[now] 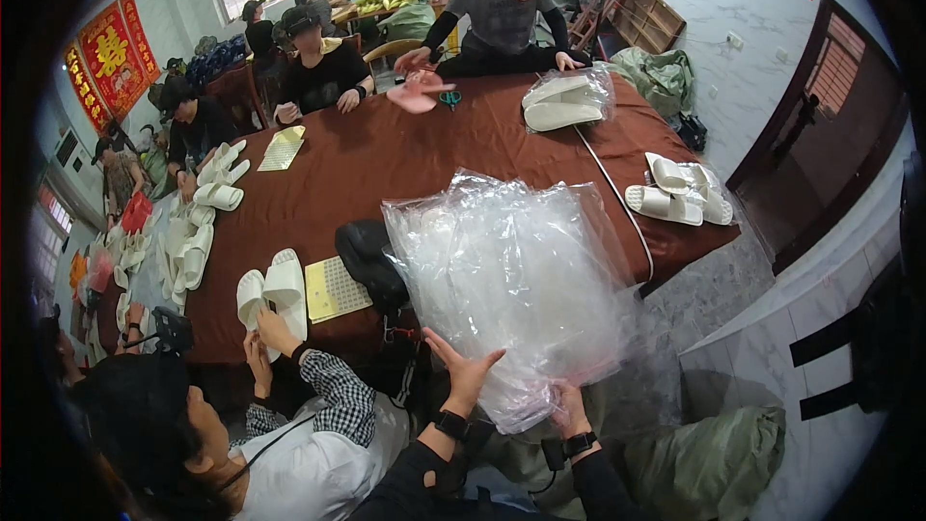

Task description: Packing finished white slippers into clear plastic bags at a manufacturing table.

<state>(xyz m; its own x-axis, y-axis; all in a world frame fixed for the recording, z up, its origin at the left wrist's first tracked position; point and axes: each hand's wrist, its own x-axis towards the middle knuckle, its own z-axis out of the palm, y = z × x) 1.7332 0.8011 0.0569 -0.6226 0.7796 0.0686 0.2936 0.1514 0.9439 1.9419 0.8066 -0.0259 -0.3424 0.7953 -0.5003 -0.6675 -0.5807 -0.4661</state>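
While our right hand grips the bottom corner of the bags, our left hand stands open beside their lower left edge, fingers spread and thumb pointing toward the film; we cannot tell whether it touches. The bags, clear and stacked, lie across the near edge of the table, their lower end extending past it toward us. Left of the stack, we find a black object, then a yellow sheet and white slippers, which a co-worker's hands touch. Beyond the stack, we see a bagged pair near the far edge, with scissors to its left. At right, we note further slippers beyond a white cord.
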